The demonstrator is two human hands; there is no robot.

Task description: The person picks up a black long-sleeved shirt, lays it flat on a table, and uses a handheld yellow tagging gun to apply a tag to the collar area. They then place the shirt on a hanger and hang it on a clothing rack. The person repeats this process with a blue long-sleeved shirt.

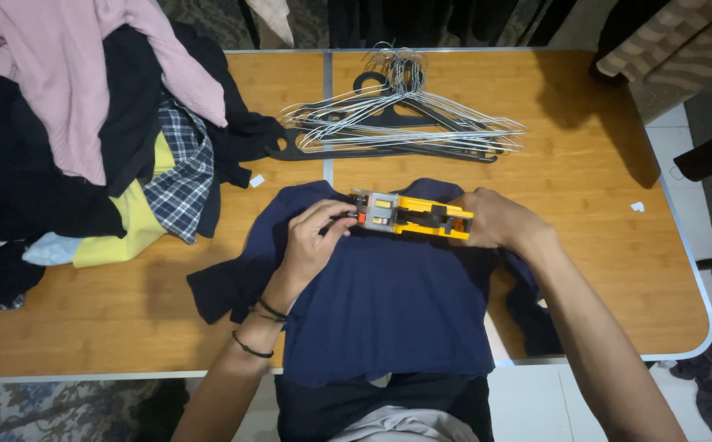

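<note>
We've got the yellow-and-grey handheld tool (pixel 412 215) lying crosswise on the navy blue shirt (pixel 389 295), grey end pointing left; right hand (pixel 495 219) clamps its yellow end, left hand (pixel 313 237) pinches the grey.

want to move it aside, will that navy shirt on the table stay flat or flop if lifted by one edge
The navy shirt would probably flop: its sleeve already lies crumpled. It looks light and may slide off, since its hem overhangs the table edge.
</note>
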